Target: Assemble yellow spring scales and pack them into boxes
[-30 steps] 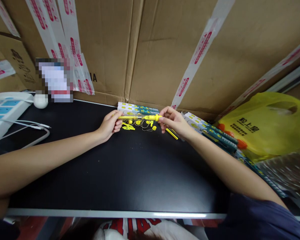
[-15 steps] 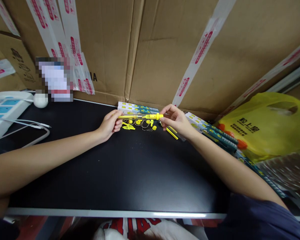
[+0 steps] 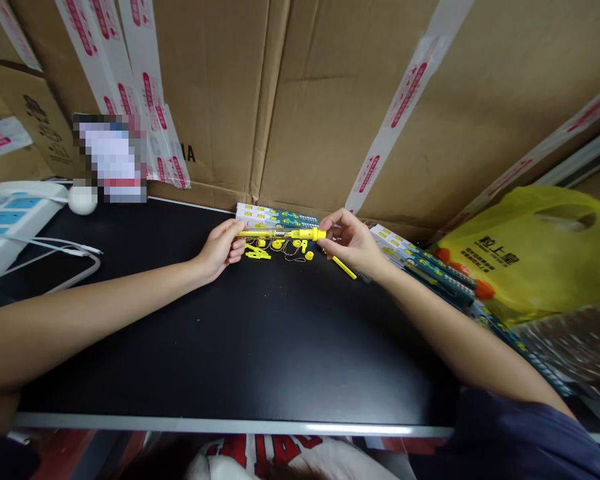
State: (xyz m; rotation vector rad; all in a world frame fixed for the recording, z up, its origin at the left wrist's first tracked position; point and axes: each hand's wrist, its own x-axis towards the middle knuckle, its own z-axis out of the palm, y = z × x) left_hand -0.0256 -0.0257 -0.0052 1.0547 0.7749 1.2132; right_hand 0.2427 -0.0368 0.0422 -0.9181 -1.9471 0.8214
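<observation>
A yellow tester pen [image 3: 280, 234] with a clear barrel lies level across the air between my two hands, above the back of the black table. My left hand [image 3: 221, 250] is closed around its left end. At the other end, the thumb and fingers of my right hand [image 3: 353, 243] pinch the yellow cap, and something small and shiny shows between them. Below the pen lie small yellow parts [image 3: 277, 245] with thin wires and a yellow clip-like piece [image 3: 257, 253]. A yellow stick [image 3: 344, 267] rests beneath my right hand.
Printed slim boxes [image 3: 260, 215] stand behind the pen, with more boxes [image 3: 430, 270] at the right. A yellow plastic bag [image 3: 535, 250] sits further right. A white power strip [image 3: 17, 223] with cables is at the left. Large cardboard [image 3: 320, 113] walls the back.
My right fingers have shifted slightly at the yellow cap, so more of a shiny bit shows between them. My left hand keeps its hold on the pen.
</observation>
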